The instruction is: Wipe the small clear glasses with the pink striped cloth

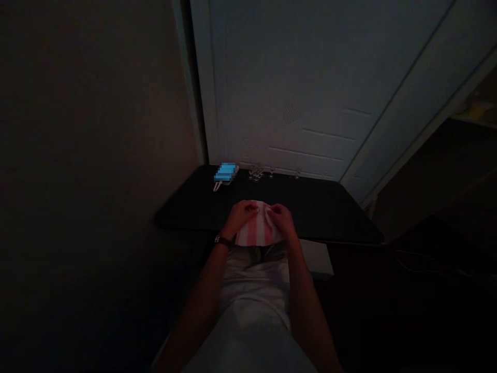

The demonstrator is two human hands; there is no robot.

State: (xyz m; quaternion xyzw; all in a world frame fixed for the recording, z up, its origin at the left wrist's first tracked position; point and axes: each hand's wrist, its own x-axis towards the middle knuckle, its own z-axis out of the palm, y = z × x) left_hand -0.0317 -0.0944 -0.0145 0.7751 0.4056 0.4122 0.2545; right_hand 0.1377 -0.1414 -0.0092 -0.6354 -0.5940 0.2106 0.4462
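A pink-and-white striped cloth (254, 233) hangs between my two hands at the near edge of the black table. My left hand (241, 213) pinches it near its upper left, fingers closed. On the other side, my right hand (283, 218) grips its upper right with thumb and fingertips. The dim light hides whether something small sits between the fingertips. Behind the hands, small clear glass-like pieces (256, 173) are clustered along the back of the table. Another clear piece (271, 173) stands just right of that cluster, and one more (297, 174) lies farther right.
At the back left of the black table (326, 212) lies a phone-like device (225, 172) with a bright blue screen and a white cable (217, 185). A pale panelled door (279, 77) rises behind. Below the table's front edge is a white box-like object (317, 257).
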